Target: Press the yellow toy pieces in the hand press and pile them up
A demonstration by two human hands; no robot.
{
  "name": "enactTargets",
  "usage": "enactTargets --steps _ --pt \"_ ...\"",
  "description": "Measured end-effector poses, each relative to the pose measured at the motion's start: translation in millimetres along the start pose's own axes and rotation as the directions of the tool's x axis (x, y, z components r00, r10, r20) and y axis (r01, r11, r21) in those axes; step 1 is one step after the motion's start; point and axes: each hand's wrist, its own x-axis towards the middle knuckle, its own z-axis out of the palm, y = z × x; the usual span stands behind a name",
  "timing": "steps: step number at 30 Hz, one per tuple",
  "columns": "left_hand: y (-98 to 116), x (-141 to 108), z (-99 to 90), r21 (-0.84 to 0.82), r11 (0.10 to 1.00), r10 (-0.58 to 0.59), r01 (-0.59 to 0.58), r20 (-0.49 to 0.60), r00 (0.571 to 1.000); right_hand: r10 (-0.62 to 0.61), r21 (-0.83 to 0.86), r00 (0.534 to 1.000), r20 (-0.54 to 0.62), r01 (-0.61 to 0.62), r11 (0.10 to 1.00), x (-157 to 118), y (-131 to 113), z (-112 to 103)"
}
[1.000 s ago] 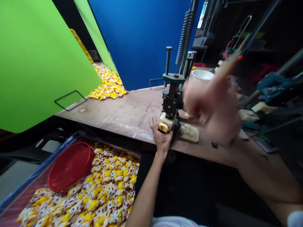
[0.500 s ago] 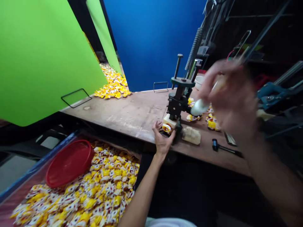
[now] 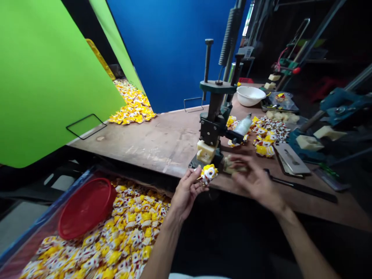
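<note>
My left hand (image 3: pixel 186 192) pinches a small yellow-and-white toy figure piece (image 3: pixel 209 173) with a round dark eye, just in front of the press. Blurred by motion, my right hand (image 3: pixel 257 182) has its fingers apart near a pale block (image 3: pixel 231 164) on the table; nothing shows in its grip. The hand press (image 3: pixel 213 130) stands upright at the table's front edge, with a cream mould block (image 3: pixel 205 152) at its base. Behind its black lever end lies a whitish, bottle-like handle (image 3: pixel 243 126).
A mallet with a black handle (image 3: pixel 302 188) lies at the right, by a flat metal plate (image 3: pixel 292 159). Behind are a white bowl (image 3: pixel 250 95) and more yellow-and-white pieces (image 3: pixel 264 149). At lower left, a red basin (image 3: pixel 87 209) rests on a bin full of similar pieces (image 3: pixel 128 224).
My right hand has let go of the whitish handle and come down beside the press. My left hand has drawn the toy piece away from the mould toward me. The view has shifted slightly.
</note>
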Motion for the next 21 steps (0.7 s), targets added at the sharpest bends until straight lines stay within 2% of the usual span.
enactTargets --steps 1,2,3,6,8,10,12,13,15,17,19,21 --pt "0.2 -3.1 2.6 0.028 1.000 -0.010 0.009 0.034 0.999 0.022 0.021 0.988 0.150 -0.025 0.999 -7.4 -3.1 11.0" --pt "-0.2 -5.8 5.6 0.062 0.998 -0.004 -0.001 0.067 0.998 0.038 0.059 0.970 0.242 -0.054 0.997 -10.7 -5.1 20.4" --pt "-1.2 -8.4 8.7 0.100 0.994 0.020 -0.030 0.100 0.995 0.045 0.104 0.960 0.276 -0.076 0.992 -11.0 -5.4 27.8" --pt "-7.1 -14.1 14.1 0.249 0.932 0.223 -0.265 0.187 0.957 0.026 0.248 0.963 0.267 -0.095 0.964 -7.2 0.9 37.0" --pt "-13.0 -14.1 12.6 0.372 0.815 0.380 -0.444 0.237 0.894 -0.015 0.311 0.962 0.272 -0.073 0.948 -7.7 6.4 35.3" --pt "-19.3 -9.9 7.1 0.467 0.689 0.484 -0.554 0.273 0.832 -0.035 0.303 0.951 0.307 -0.063 0.951 -8.6 10.9 27.9" --pt "-24.0 -2.9 -1.9 0.522 0.618 0.524 -0.588 0.284 0.803 -0.018 0.199 0.941 0.337 -0.053 0.979 -2.3 14.9 12.2" --pt "-25.1 0.9 -7.1 0.535 0.610 0.532 -0.585 0.271 0.803 -0.006 0.110 0.950 0.312 -0.030 0.994 5.7 17.3 0.6" --pt "-24.1 7.7 -17.5 0.536 0.630 0.543 -0.562 0.213 0.812 -0.056 -0.149 0.985 0.162 0.080 0.986 32.6 24.1 -28.9" --pt "-19.4 12.3 -25.7 0.508 0.661 0.565 -0.553 0.148 0.812 -0.211 -0.465 0.977 0.037 0.203 0.862 70.2 35.1 -59.2" --pt "-12.8 14.4 -30.6 0.474 0.683 0.577 -0.555 0.115 0.809 -0.299 -0.702 0.949 0.099 0.279 0.655 108.7 50.6 -79.4" --pt "-7.4 15.0 -32.7 0.454 0.689 0.590 -0.565 0.100 0.801 -0.286 -0.813 0.932 0.223 0.340 0.473 137.8 67.0 -84.2"
